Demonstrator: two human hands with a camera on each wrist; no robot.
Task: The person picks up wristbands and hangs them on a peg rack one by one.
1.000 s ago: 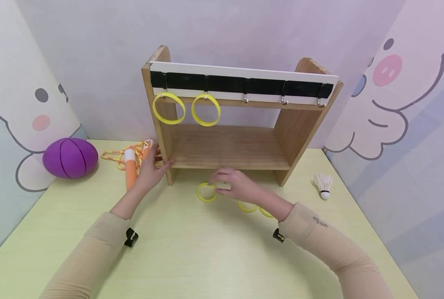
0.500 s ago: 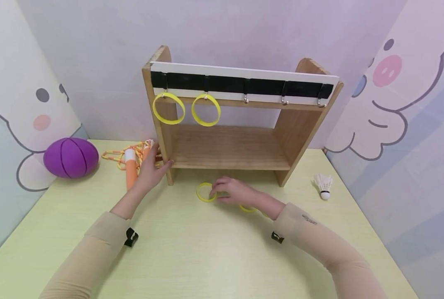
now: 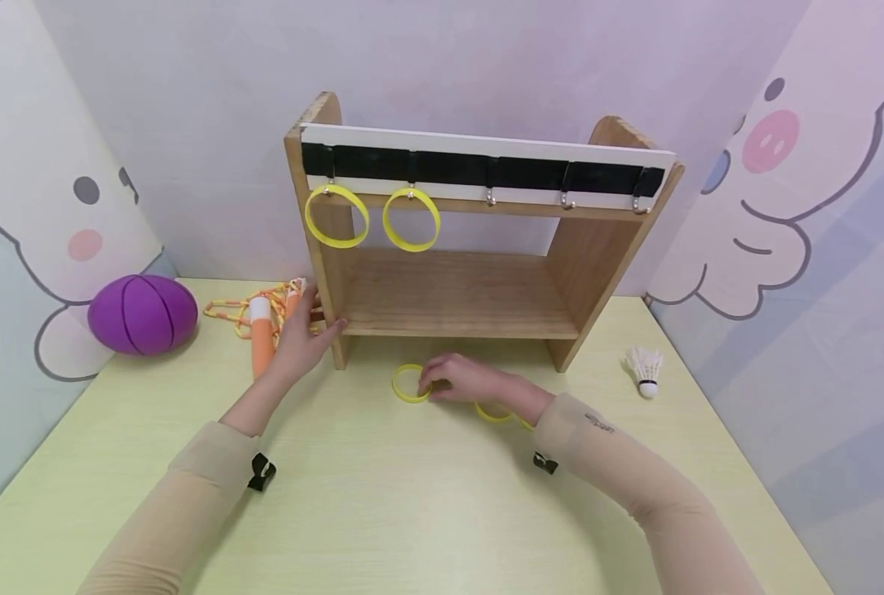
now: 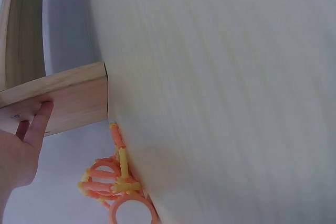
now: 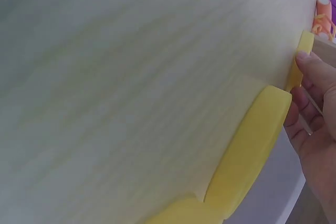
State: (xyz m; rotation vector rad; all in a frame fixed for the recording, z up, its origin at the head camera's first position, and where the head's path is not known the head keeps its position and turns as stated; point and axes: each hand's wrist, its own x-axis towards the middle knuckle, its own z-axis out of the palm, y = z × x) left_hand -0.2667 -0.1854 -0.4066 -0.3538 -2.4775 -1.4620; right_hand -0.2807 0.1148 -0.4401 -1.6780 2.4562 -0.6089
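Observation:
On the table, a yellow ring (image 3: pixel 399 392) is pinched at its right side by my right hand (image 3: pixel 466 378); the right wrist view shows the thumb (image 5: pixel 315 69) against its band. Two more yellow rings lie flat under the right forearm, the nearer one (image 5: pixel 252 150) large in that view and the other (image 5: pixel 184 213) partly cut off. My left hand (image 3: pixel 298 340) presses the left side panel of a wooden shelf (image 3: pixel 460 293), its fingers extended against the outer face in the left wrist view. Two yellow rings, one (image 3: pixel 308 219) left and one (image 3: pixel 436 223) right, hang from shelf hooks.
Along the shelf's white board (image 3: pixel 487 142), three metal hooks on the right hold nothing. An orange-handled jump rope (image 3: pixel 260 335) lies left of the shelf, beside a purple ball (image 3: pixel 143 315). A shuttlecock (image 3: pixel 644 370) lies at right. Walls border the table.
My right hand has lowered onto the leftmost table ring, and its thumb and fingers have closed on the rim. The right forearm has shifted left. My left hand stays at the shelf.

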